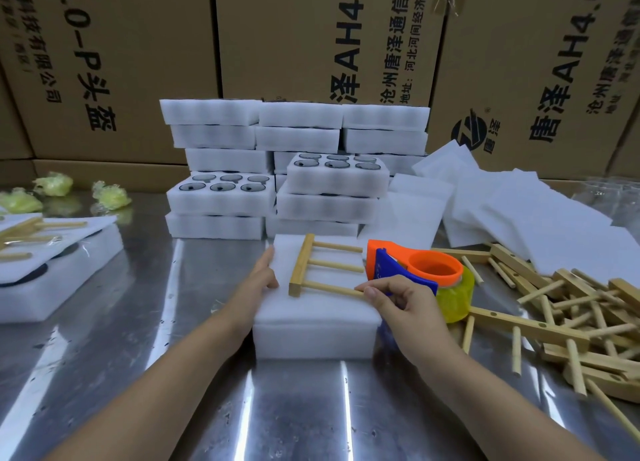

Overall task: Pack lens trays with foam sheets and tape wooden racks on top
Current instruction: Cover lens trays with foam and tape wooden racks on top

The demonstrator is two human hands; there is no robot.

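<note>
The rack point(301, 265) lies flat on the foam sheet point(294, 311) that covers the tray point(311, 339), in the middle of the table point(173, 356) just in front of the person. Its thick bar sits at the left with its long axis running near to far, and its three dowels point right, toward the dispenser point(384, 259). The hands are apart. The left hand point(265, 273) rests with straight fingers against the tray's left edge. The right hand point(398, 298) is curled round the dispenser's handle, its thumb at the tip of the near dowel. The step appears to be taping. It would go best with the left hand steadying the tray, the tape started at the right side and drawn left across the dowels, square to the bar, then pressed down over both tray edges without crushing the foam.
</note>
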